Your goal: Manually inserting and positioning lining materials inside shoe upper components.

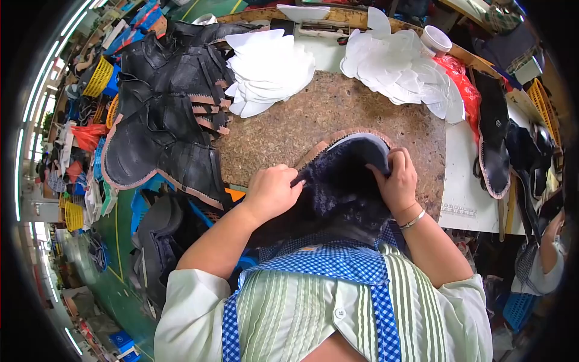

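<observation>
A black boot upper (332, 202) with dark plush lining and a pinkish-tan zigzag-cut edge lies before me, its toe end on the brown board (265, 148). Its lower part drapes over the board's near edge toward my apron. My left hand (271, 190) is closed on the upper's left edge, thumb and fingers pinched together. On the right side of the rounded toe, my right hand (399, 181) grips the rim, thumb inside and fingers outside. A grey stiffener-like band (377, 151) runs along the inside of that toe rim.
Black boot uppers (163, 133) are heaped at the left. Two piles of white curved pieces, one left (268, 69) and one right (398, 66), lie at the back. Near the right pile are a white tub (435, 41) and red plastic (461, 84). Another person's arm (550, 241) shows far right.
</observation>
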A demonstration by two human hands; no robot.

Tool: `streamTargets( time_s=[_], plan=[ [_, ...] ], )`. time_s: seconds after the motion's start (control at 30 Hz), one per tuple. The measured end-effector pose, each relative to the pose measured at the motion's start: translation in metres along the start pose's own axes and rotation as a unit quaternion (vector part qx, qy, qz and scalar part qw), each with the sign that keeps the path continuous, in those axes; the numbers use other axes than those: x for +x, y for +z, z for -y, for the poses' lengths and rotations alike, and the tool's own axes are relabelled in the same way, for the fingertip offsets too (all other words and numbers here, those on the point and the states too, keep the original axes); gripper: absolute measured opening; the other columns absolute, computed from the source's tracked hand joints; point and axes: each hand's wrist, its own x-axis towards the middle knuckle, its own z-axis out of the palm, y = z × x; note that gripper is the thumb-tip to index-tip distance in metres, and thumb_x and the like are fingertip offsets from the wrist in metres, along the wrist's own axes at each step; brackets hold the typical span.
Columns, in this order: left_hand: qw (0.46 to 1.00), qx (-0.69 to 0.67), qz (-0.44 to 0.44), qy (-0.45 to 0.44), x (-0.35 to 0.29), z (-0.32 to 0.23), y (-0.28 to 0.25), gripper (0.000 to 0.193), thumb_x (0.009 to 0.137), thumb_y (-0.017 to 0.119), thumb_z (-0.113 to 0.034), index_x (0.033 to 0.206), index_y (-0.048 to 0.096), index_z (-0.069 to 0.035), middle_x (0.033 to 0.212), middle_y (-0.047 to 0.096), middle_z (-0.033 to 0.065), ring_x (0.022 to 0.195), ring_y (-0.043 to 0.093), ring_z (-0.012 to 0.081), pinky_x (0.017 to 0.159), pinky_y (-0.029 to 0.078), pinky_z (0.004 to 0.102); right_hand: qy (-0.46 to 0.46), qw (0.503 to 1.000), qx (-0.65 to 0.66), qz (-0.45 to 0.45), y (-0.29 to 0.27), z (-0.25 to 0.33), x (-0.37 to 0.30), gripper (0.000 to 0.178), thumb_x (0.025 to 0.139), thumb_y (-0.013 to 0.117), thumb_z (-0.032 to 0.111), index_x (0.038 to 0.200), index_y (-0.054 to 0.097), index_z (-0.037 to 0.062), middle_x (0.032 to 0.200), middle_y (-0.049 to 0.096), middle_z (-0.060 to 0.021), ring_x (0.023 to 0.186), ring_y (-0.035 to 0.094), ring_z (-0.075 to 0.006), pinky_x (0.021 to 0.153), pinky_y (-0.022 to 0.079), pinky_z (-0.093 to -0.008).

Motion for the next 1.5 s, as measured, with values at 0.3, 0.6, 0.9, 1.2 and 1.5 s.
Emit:
streamTargets(
  time_s=[0.3, 0.6, 0.9, 1.2, 1.5],
  plan=[
    [0.992, 0.04, -0.025, -0.115, -0.006, -0.018, 0.014, 0.02, 0.076, 0.066, -0.021, 0.088, 0.062, -0.006, 0.1, 0.059, 0.0114, 0.083, 0.063, 0.0327, 0.071, 0.051, 0.0441, -0.165, 0.965, -0.195, -0.061, -0.014, 0.031, 0.024, 0.036, 0.08, 0.058, 0.011, 0.115, 0.058, 0.0004, 0.129, 0.049, -0.0164, 0.12, 0.05, -0.0307, 0.099, 0.043, -0.0396],
    [0.941, 0.197, -0.164, 0.221, -0.043, -0.037, 0.063, 0.038, 0.089, 0.047, -0.016, 0.116, 0.053, 0.01, 0.127, 0.051, 0.026, 0.125, 0.047, 0.0369, 0.102, 0.041, 0.0485, -0.222, 0.954, -0.087, 0.184, 0.014, 0.044, 0.075, 0.075, 0.093, 0.047, 0.05, 0.146, 0.03, -0.0003, 0.155, 0.025, -0.0149, 0.145, 0.018, -0.0279, 0.118, 0.015, -0.0446],
    [0.94, 0.314, -0.117, 0.058, -0.053, -0.045, 0.073, 0.05, 0.091, 0.044, -0.017, 0.133, 0.043, 0.008, 0.144, 0.037, 0.0302, 0.135, 0.037, 0.0408, 0.103, 0.033, 0.0597, -0.063, 0.988, -0.104, 0.093, -0.007, 0.045, 0.004, 0.075, 0.091, 0.052, 0.044, 0.145, 0.031, -0.0036, 0.153, 0.027, -0.0194, 0.145, 0.02, -0.0288, 0.117, 0.015, -0.0439],
    [0.993, -0.114, 0.022, -0.02, -0.058, -0.056, -0.05, 0.038, 0.082, 0.057, -0.011, 0.118, 0.059, 0.001, 0.106, 0.065, 0.0234, 0.098, 0.063, 0.0387, 0.083, 0.051, 0.0423, 0.201, 0.78, 0.591, 0.047, -0.079, -0.023, -0.057, 0.058, 0.093, 0.058, 0.038, 0.137, 0.045, 0.0004, 0.137, 0.051, -0.0115, 0.129, 0.045, -0.0226, 0.107, 0.035, -0.0401],
    [0.864, -0.5, 0.044, -0.022, -0.058, -0.058, -0.1, 0.023, 0.096, 0.058, -0.014, 0.111, 0.066, 0.001, 0.099, 0.07, 0.002, 0.089, 0.06, 0.0097, 0.082, 0.048, 0.0262, 0.211, 0.659, 0.72, 0.055, -0.087, 0.099, -0.003, 0.058, 0.08, 0.076, 0.005, 0.131, 0.049, -0.0002, 0.127, 0.056, -0.0131, 0.115, 0.056, -0.0247, 0.095, 0.047, -0.0353]
  ],
)
